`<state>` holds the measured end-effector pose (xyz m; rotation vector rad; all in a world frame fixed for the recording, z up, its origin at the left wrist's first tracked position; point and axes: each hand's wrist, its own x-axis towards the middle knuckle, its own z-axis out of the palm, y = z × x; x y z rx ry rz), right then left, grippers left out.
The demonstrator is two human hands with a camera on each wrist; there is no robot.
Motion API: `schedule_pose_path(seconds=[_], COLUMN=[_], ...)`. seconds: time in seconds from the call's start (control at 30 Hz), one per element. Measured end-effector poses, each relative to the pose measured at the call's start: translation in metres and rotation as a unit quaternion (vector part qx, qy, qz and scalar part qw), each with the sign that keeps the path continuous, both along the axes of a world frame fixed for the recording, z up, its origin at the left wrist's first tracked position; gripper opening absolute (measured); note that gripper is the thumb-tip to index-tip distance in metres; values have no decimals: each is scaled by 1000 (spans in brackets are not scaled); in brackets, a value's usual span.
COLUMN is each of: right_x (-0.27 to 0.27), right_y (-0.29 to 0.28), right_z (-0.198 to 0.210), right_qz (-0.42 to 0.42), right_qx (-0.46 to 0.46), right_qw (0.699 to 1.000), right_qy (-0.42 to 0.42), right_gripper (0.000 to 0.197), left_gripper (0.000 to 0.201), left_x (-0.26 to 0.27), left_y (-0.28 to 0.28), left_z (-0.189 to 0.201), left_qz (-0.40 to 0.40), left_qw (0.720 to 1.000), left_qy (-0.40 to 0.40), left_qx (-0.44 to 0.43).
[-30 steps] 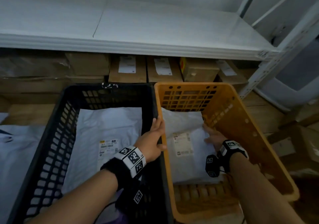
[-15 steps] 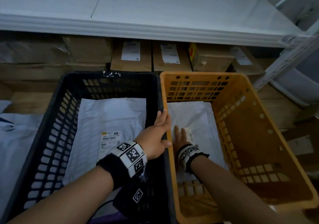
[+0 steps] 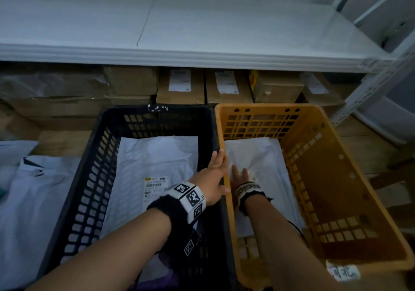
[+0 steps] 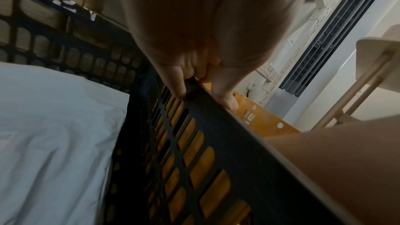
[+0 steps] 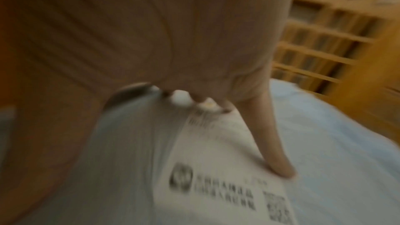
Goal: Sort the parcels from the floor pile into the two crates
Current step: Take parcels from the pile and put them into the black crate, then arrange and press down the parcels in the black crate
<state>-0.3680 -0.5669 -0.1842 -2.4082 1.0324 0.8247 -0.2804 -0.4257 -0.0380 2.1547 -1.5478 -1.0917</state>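
A black crate [image 3: 74, 189] and an orange crate [image 3: 336, 189] stand side by side. A white parcel [image 3: 152, 160] with a printed label lies in the black one. My left hand [image 3: 213, 178] grips the black crate's right rim [image 4: 227, 134], fingers [image 4: 177, 85] curled over it, thumb on the orange side. My right hand [image 3: 241, 175] lies flat on a white parcel [image 3: 267, 156] inside the orange crate, close to its left wall. In the blurred right wrist view my thumb [image 5: 279, 165] presses the edge of that parcel's label [image 5: 216, 177].
White parcels [image 3: 29, 189] lie on the floor left of the black crate. Cardboard boxes [image 3: 182, 88] are stacked behind both crates under a white shelf [image 3: 202, 57]. A perforated rack upright [image 3: 370, 88] slants at the right.
My right hand slid from the parcel's right side to its left, beside the crate wall. The left hand has kept its grip on the rim.
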Motion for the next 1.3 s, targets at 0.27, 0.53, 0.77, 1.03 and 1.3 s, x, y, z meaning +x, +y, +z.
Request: schedule_pose_path(seconds=[0.27, 0.53, 0.77, 1.03, 1.3], right_x=[-16, 56, 147, 184, 196], right_y=[-33, 65, 248, 333, 336], right_z=[131, 269, 231, 143, 116], right_qz=[-168, -93, 154, 286, 341], right_qx=[-31, -187, -68, -71, -134], right_qw=[980, 936, 934, 905, 884], right_qy=[-99, -284, -314, -308, -289], right_gripper=[49, 26, 19, 27, 29], left_gripper=[58, 32, 25, 20, 32], left_x=[20, 96, 165, 212, 217], left_y=[60, 213, 353, 439, 419], left_z=[34, 79, 65, -28, -102], left_qz=[69, 205, 407, 589, 560], left_qw=[989, 953, 878, 791, 828], left_qy=[104, 108, 97, 43, -29], left_qx=[-80, -193, -232, -160, 12])
